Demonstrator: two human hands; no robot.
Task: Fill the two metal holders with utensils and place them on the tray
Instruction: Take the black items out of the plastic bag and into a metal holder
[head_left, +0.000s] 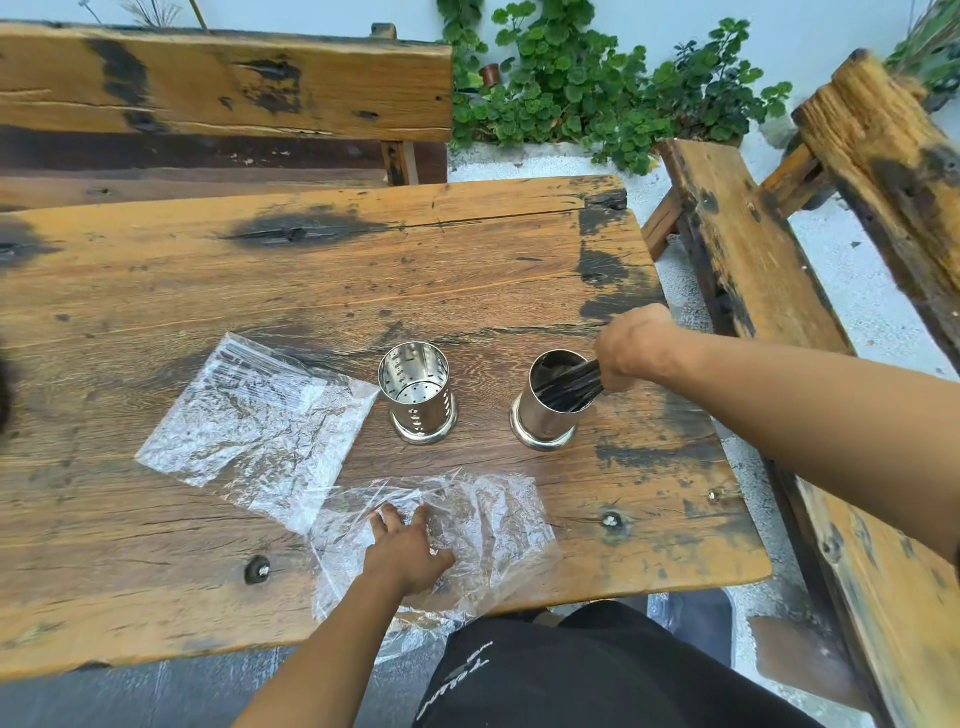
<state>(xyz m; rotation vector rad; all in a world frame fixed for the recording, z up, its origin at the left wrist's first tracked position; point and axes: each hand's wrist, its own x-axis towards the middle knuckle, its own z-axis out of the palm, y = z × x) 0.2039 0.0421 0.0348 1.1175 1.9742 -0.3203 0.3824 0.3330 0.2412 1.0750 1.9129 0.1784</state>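
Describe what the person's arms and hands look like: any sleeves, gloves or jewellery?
Both arms are bare as far as the picture shows, with no sleeves in view. The left hand and the right hand wear no gloves, and no rings or watch can be made out. Black clothing with white lettering shows below.

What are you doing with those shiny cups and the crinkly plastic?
A person is filling two metal holders on a wooden table. The right hand grips a bunch of black utensils and is putting them into the right holder. The left holder stands empty. The left hand lies flat on an empty plastic bag, with another bag beside it. No tray is in view.
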